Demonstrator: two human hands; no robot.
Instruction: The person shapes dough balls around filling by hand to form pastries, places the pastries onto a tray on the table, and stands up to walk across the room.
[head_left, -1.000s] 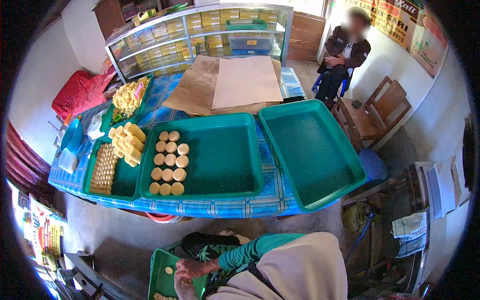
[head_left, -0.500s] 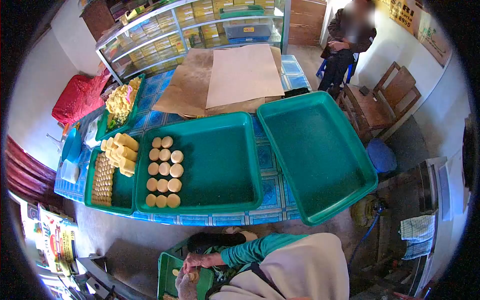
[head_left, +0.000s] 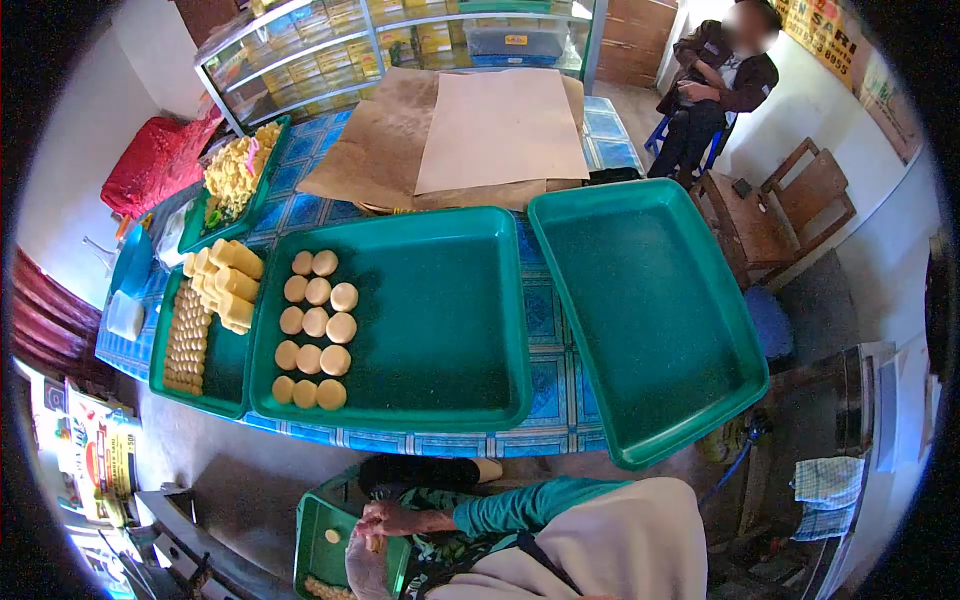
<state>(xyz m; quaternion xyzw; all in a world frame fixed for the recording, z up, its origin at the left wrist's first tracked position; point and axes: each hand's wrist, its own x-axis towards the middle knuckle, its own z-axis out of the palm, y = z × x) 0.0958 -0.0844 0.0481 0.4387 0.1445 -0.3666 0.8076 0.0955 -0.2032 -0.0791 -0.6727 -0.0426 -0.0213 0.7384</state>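
Low at the bottom, my right hand [head_left: 388, 519], in a teal sleeve, meets my left hand [head_left: 366, 562] over a small green tray [head_left: 312, 535]. The fingers of both hands are closed around a small pale-yellow dough piece [head_left: 376, 545], mostly hidden by them. One round dough piece [head_left: 332, 536] lies in that tray, and a cluster of small pieces [head_left: 325, 590] sits at its near end. On the table, a large green tray [head_left: 430, 320] holds rows of round, flattened dough pieces [head_left: 315, 322] at its left side.
A green tray [head_left: 205, 400] with small balls and stacked yellow rolls [head_left: 225, 280] stands left. Another tray [head_left: 655, 320] overhangs the table's right end. Brown paper [head_left: 375, 150], a glass cabinet [head_left: 300, 60], a seated person [head_left: 715, 85] and a wooden chair [head_left: 800, 205] are farther back.
The camera view has shifted. Both hands stay together above the small tray, and the dough piece between them is less visible than half a second ago.
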